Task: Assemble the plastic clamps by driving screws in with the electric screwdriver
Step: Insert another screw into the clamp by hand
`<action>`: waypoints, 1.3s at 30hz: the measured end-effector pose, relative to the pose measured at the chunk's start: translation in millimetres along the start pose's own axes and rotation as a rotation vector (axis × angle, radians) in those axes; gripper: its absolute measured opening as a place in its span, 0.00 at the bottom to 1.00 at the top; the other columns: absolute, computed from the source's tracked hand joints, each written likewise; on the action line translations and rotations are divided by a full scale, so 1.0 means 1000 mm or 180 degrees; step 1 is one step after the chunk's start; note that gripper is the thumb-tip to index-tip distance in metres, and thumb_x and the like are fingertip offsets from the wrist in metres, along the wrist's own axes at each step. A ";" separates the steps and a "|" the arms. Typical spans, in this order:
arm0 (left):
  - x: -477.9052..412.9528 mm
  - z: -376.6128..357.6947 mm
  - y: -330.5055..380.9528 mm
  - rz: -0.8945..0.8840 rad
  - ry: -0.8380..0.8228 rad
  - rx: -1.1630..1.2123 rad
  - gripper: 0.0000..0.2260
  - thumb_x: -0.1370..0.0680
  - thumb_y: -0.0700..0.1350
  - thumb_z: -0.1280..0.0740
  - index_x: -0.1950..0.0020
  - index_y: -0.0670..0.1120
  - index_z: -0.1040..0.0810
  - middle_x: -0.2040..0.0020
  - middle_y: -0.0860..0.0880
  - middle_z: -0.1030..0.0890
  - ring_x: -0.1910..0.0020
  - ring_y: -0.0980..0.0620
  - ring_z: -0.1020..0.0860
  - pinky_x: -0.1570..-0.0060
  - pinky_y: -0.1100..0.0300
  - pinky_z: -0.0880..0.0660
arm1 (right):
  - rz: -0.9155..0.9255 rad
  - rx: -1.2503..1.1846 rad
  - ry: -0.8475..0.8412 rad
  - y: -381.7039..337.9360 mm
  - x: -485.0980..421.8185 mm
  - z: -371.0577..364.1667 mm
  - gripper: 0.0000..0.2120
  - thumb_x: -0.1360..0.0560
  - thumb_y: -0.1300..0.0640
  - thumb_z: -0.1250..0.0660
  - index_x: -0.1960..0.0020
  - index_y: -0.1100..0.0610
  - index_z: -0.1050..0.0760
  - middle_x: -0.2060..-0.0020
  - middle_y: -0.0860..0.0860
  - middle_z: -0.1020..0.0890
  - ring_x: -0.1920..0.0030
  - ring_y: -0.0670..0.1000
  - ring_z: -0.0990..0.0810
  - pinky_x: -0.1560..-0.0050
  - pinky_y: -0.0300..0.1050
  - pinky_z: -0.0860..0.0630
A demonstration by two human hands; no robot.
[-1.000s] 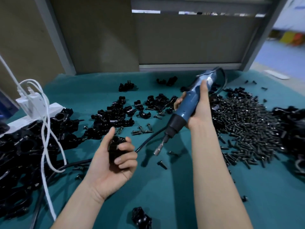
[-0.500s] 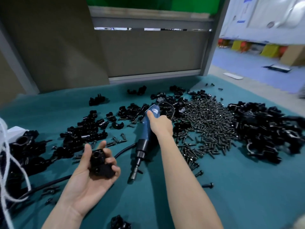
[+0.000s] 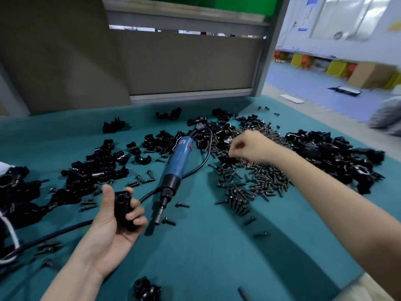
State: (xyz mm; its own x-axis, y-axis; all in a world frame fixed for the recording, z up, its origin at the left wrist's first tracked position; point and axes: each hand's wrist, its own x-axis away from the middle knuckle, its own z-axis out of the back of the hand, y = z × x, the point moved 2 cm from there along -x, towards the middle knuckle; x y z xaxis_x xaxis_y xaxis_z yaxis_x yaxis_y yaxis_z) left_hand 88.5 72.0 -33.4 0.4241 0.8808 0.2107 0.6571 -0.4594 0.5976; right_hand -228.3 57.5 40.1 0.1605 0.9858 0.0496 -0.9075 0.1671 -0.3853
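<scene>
My left hand [image 3: 108, 231] lies palm up near the table's front and grips a black plastic clamp [image 3: 123, 205], screw hole facing up. The blue electric screwdriver [image 3: 180, 157] lies flat on the green mat, bit pointing toward me, with no hand on it. My right hand [image 3: 249, 148] reaches over the big pile of black screws [image 3: 256, 181], fingers curled down into it. Whether those fingers pinch a screw is hidden.
Loose black clamp halves [image 3: 93, 170] are heaped at left centre, and a larger heap [image 3: 338, 157] at the right. Assembled clamps [image 3: 15, 187] sit at the far left beside a white cable [image 3: 10, 235]. The screwdriver's black cord [image 3: 65, 231] crosses the mat. Stray screws [image 3: 182, 205] and one clamp [image 3: 145, 290] lie near me.
My right hand laid the screwdriver down on the mat, let go of it and moved right to the screw pile. My view turned right. The left hand still holds the clamp.
</scene>
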 end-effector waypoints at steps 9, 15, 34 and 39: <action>0.003 0.001 0.004 -0.0211 0.0196 -0.0285 0.18 0.31 0.63 0.38 0.55 0.49 0.27 0.68 0.54 0.27 0.75 0.59 0.32 0.73 0.67 0.27 | 0.0627 0.0264 -0.0485 0.003 0.015 -0.042 0.04 0.28 0.56 0.26 0.57 0.48 0.19 0.63 0.36 0.21 0.62 0.32 0.24 0.61 0.22 0.32; 0.006 -0.001 0.004 -0.0054 0.0051 -0.0350 0.13 0.26 0.53 0.36 0.48 0.45 0.24 0.59 0.50 0.20 0.69 0.57 0.27 0.67 0.64 0.23 | 0.0701 0.0308 -0.0328 0.003 0.020 -0.041 0.04 0.27 0.60 0.28 0.52 0.54 0.19 0.60 0.42 0.19 0.59 0.37 0.23 0.57 0.27 0.31; 0.007 -0.003 0.001 -0.0163 0.0099 -0.0547 0.11 0.29 0.50 0.33 0.53 0.45 0.20 0.61 0.49 0.19 0.69 0.57 0.25 0.65 0.65 0.22 | 0.0824 -0.0048 0.0067 -0.013 0.053 -0.047 0.05 0.26 0.62 0.29 0.56 0.54 0.22 0.66 0.40 0.22 0.67 0.34 0.25 0.62 0.25 0.31; 0.007 0.001 0.001 -0.0224 0.0027 -0.0534 0.11 0.29 0.51 0.33 0.54 0.45 0.20 0.64 0.49 0.22 0.69 0.57 0.26 0.64 0.64 0.22 | 0.0549 0.0070 0.0318 0.002 0.052 -0.022 0.04 0.25 0.59 0.30 0.55 0.50 0.22 0.61 0.42 0.20 0.61 0.35 0.24 0.61 0.24 0.30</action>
State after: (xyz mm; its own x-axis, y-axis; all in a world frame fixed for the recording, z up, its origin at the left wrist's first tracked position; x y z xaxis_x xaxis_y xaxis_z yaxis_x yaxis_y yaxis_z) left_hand 92.2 77.5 -32.3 0.3749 0.9113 0.1700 0.5715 -0.3716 0.7317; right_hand -213.3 109.0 21.5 0.0385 0.9934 -0.1077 -0.9330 -0.0028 -0.3598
